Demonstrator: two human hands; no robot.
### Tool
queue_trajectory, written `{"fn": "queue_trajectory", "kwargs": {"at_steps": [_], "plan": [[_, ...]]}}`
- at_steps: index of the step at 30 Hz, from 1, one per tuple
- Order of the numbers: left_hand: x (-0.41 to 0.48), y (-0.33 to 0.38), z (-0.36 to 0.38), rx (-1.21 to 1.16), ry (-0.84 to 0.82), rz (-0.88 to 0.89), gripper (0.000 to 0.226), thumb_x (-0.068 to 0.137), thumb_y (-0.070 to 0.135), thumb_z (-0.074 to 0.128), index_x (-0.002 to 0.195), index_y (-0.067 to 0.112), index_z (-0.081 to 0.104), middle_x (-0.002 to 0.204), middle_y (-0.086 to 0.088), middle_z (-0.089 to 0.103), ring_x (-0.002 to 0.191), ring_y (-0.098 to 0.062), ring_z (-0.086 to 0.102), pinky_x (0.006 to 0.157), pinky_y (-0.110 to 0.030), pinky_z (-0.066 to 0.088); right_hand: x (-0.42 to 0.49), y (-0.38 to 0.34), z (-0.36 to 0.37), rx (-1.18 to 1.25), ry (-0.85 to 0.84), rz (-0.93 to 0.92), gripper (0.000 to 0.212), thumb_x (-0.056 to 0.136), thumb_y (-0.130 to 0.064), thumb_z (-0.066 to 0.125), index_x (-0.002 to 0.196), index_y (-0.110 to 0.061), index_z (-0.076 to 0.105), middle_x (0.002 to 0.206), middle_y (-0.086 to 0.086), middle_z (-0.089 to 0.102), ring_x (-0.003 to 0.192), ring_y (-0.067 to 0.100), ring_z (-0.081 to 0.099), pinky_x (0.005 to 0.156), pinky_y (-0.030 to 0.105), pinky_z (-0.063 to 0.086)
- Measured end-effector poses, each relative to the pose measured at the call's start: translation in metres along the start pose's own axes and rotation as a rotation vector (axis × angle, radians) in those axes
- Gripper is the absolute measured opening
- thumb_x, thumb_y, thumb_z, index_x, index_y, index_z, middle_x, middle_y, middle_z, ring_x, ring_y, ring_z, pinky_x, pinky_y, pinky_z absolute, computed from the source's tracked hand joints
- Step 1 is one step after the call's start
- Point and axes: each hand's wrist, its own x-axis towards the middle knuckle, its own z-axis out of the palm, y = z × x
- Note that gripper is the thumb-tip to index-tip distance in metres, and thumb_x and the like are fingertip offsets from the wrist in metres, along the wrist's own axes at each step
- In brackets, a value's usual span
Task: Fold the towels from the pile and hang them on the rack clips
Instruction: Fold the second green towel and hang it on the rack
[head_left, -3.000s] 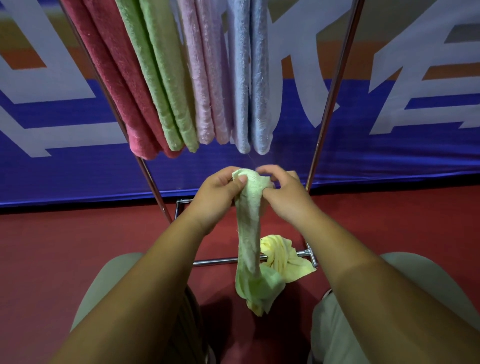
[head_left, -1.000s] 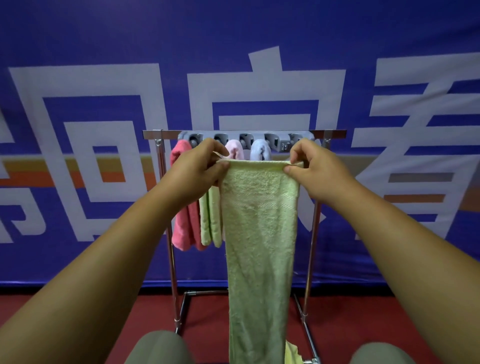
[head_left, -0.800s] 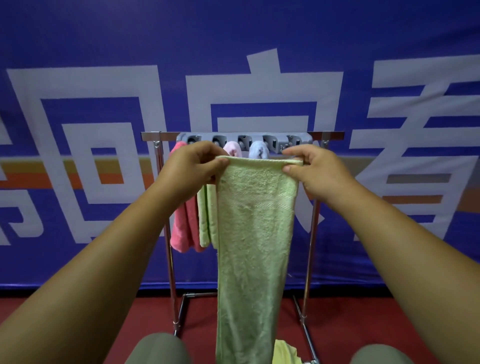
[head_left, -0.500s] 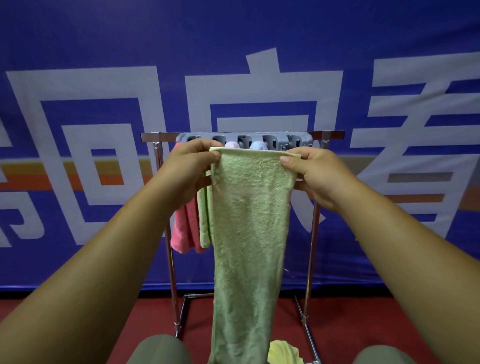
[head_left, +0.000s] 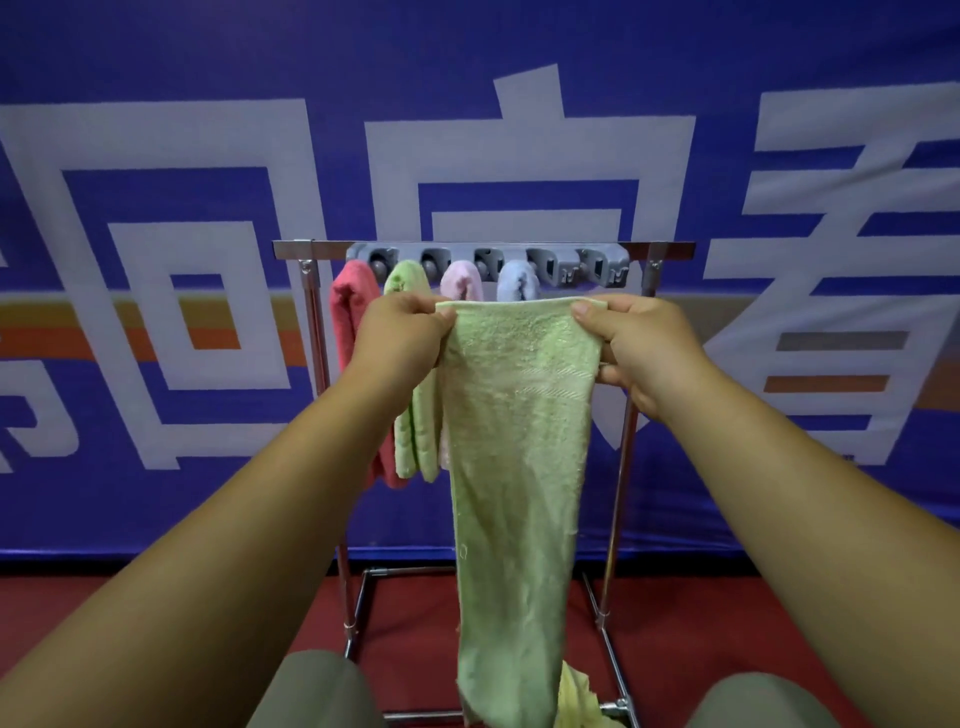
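We hold a light green towel (head_left: 517, 467) up in front of the metal rack (head_left: 311, 312), stretched flat between both hands. Our left hand (head_left: 402, 340) pinches the towel's top left corner, thumb in front and fingers curled behind the cloth. Our right hand (head_left: 641, 351) pinches the top right corner the same way, thumb pressed on the front face just below the top edge. The towel hangs straight down, narrowing toward the bottom, its lower end out of frame between our knees. A yellow towel (head_left: 576, 701) lies crumpled on the rack's base, just right of the hanging end. Behind the held towel, the grey clip bar (head_left: 488, 262) carries four folded towels: a red towel (head_left: 350, 312) at the left, then a green towel (head_left: 410, 436), a pink towel (head_left: 462, 278), a pale blue towel (head_left: 517, 280). The two clips at the bar's right end look free. Behind the rack, a blue banner (head_left: 156, 130) with large white characters; red floor (head_left: 156, 613) below.
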Motion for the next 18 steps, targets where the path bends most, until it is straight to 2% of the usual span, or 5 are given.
{"fn": "queue_trajectory", "kwargs": {"at_steps": [3,8,12,15,18], "plan": [[0.001,-0.007,0.008,-0.04,0.005,-0.122,0.014,0.097,0.012,0.074,0.095,-0.001,0.078,0.081,-0.017,0.069,0.074,-0.029,0.069,0.083,-0.057,0.067,0.001,0.009,0.001,-0.019,0.076,0.052,0.014,0.104,-0.014,0.074,0.116,-0.007,0.077,0.102,0.016,0.084,0.088,0.028,0.084,0.07,0.043,0.07],[-0.008,-0.018,0.022,-0.203,-0.058,-0.375,0.016,0.097,0.003,0.068,0.109,-0.007,0.07,0.076,-0.013,0.068,0.06,-0.02,0.065,0.059,-0.035,0.066,0.002,0.023,0.003,-0.102,0.174,0.165,0.009,0.096,-0.006,0.076,0.104,-0.002,0.074,0.104,0.022,0.082,0.089,0.035,0.084,0.073,0.056,0.07],[-0.017,-0.027,0.025,-0.256,-0.106,-0.514,0.01,0.1,0.0,0.065,0.107,-0.008,0.065,0.062,-0.01,0.074,0.053,-0.018,0.075,0.052,-0.033,0.064,0.001,0.036,0.003,-0.177,0.19,0.228,0.019,0.095,-0.004,0.077,0.113,0.0,0.073,0.104,0.017,0.079,0.087,0.033,0.081,0.05,0.032,0.065],[-0.025,-0.033,0.027,-0.265,-0.107,-0.5,0.018,0.098,-0.001,0.066,0.111,-0.013,0.067,0.076,-0.017,0.077,0.06,-0.023,0.078,0.055,-0.036,0.066,0.0,0.045,0.004,-0.251,0.214,0.223,0.02,0.091,-0.01,0.079,0.109,-0.002,0.075,0.1,0.017,0.079,0.076,0.029,0.078,0.044,0.028,0.057],[-0.035,-0.035,0.035,-0.295,-0.105,-0.477,0.018,0.095,0.002,0.069,0.108,-0.011,0.072,0.081,-0.019,0.078,0.071,-0.031,0.081,0.08,-0.051,0.068,-0.008,0.05,0.013,-0.311,0.225,0.115,0.031,0.076,-0.019,0.075,0.096,0.005,0.076,0.082,0.02,0.077,0.068,0.034,0.073,0.061,0.042,0.064]]}}
